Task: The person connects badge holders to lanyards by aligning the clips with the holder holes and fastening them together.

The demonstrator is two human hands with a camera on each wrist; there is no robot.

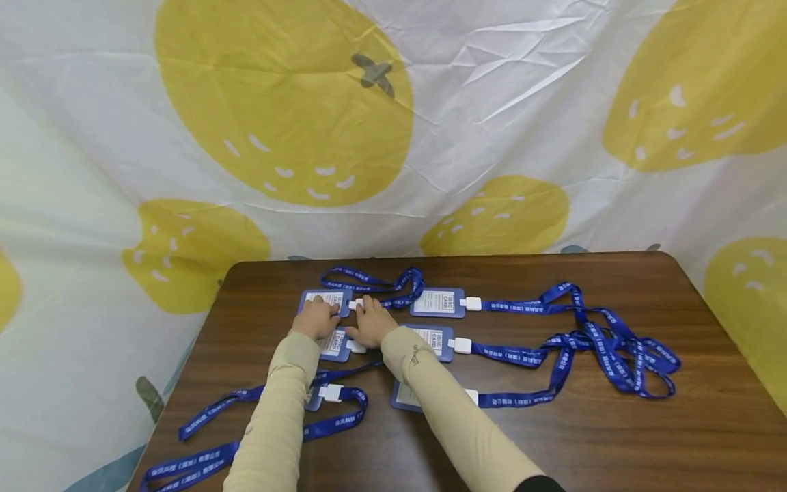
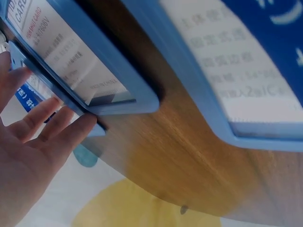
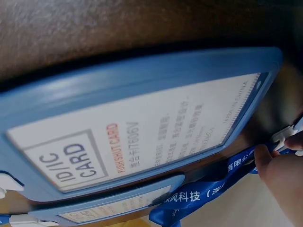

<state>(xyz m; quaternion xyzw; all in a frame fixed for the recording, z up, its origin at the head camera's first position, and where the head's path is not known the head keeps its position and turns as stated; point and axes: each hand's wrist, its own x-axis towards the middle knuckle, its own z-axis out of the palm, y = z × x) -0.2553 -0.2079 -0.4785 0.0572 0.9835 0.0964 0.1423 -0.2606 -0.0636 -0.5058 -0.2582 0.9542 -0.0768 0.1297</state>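
Near the table's back left, my left hand (image 1: pixel 316 318) touches a blue card holder (image 1: pixel 328 298) with a white card insert. In the left wrist view, its fingers (image 2: pixel 61 135) spread fairly straight against that holder's edge. My right hand (image 1: pixel 371 324) is just to the right. In the right wrist view, its fingertips pinch the blue lanyard (image 3: pixel 236 163) beside a white clip (image 3: pixel 283 136). A second card holder (image 1: pixel 335 345) lies just in front of the hands. A third holder (image 1: pixel 313 398) is partly hidden by my left forearm.
To the right, more card holders (image 1: pixel 438 302) lie in a column, and their lanyards (image 1: pixel 605 348) trail into a tangle. Another lanyard (image 1: pixel 190 468) loops at the front left. A brown wooden table (image 1: pixel 615 444) bears everything, with a lemon-print cloth (image 1: pixel 430 137) hanging behind.
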